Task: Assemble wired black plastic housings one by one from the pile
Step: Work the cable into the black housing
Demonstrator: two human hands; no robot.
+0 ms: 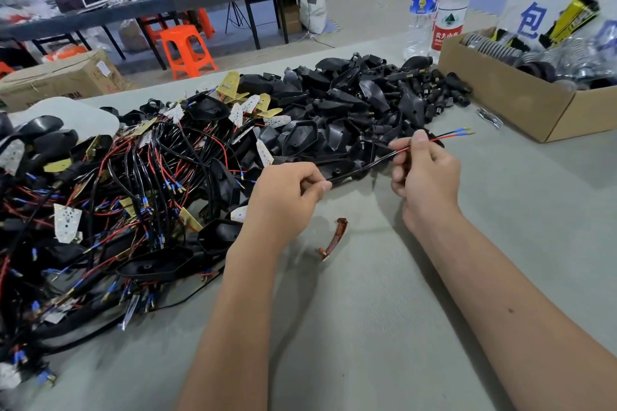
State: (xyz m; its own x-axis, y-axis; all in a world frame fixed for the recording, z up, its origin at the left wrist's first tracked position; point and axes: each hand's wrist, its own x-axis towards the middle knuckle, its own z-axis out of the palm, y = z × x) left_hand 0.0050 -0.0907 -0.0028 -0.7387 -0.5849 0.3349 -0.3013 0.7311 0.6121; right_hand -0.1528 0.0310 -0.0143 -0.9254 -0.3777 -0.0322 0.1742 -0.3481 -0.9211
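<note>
A thin cable [364, 167] stretches between my two hands above the grey table. My left hand [283, 197] pinches its black sheathed part near the table's middle. My right hand [424, 170] pinches it further right, where it splits into a red and a black wire with blue-sleeved metal tips [462, 132] sticking out past my fingers. Behind my hands lies a heap of bare black plastic housings [354, 100]. To the left spreads a tangle of wired housings [140, 197] with red and black leads and small white and gold circuit boards.
An amber curved lens piece [335, 238] lies on the table [384, 327] between my forearms. A cardboard box [521, 103] of dark round parts stands at the right. Two or three water bottles [449, 3] stand behind it. Orange stools and another table are further back.
</note>
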